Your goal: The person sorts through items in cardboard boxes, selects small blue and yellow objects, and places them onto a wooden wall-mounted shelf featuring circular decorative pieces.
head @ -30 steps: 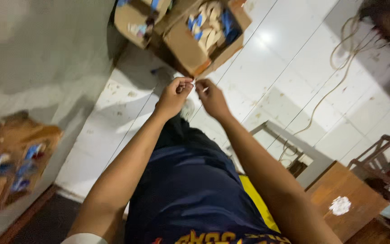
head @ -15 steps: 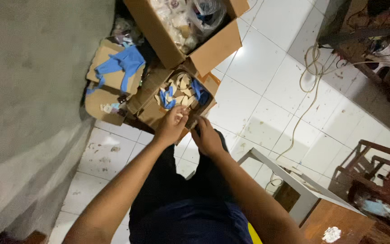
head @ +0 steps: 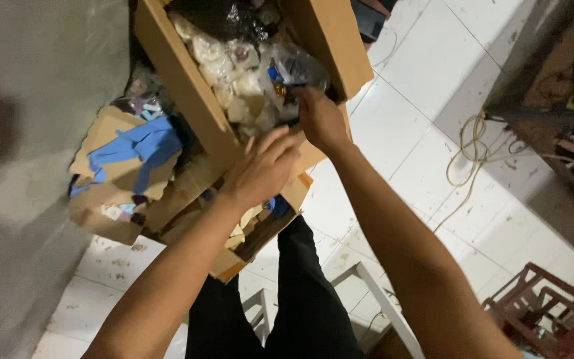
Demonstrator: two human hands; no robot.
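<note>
A large open cardboard box [head: 174, 80] stands ahead of me, filled with pale lumpy packets and crumpled clear plastic bags [head: 300, 66]. My right hand [head: 320, 119] reaches over the box's near wall, its fingers curled on a clear plastic bag inside. My left hand [head: 260, 166] hovers at the same wall, fingers spread, holding nothing. Below it lies a smaller cardboard box [head: 234, 256] with pale and blue pieces, partly hidden by my left forearm.
A flattened carton with blue gloves [head: 127, 149] lies left of the boxes, against a grey wall [head: 28, 133]. A coiled cord [head: 473, 143] trails over the white tiled floor [head: 426, 73]. A white stool frame [head: 373, 292] and a wooden chair [head: 546, 312] stand near my legs.
Both hands were pinched together over the smaller box. They have since parted and moved up to the large box, the right hand reaching into it. The view has tilted toward the boxes.
</note>
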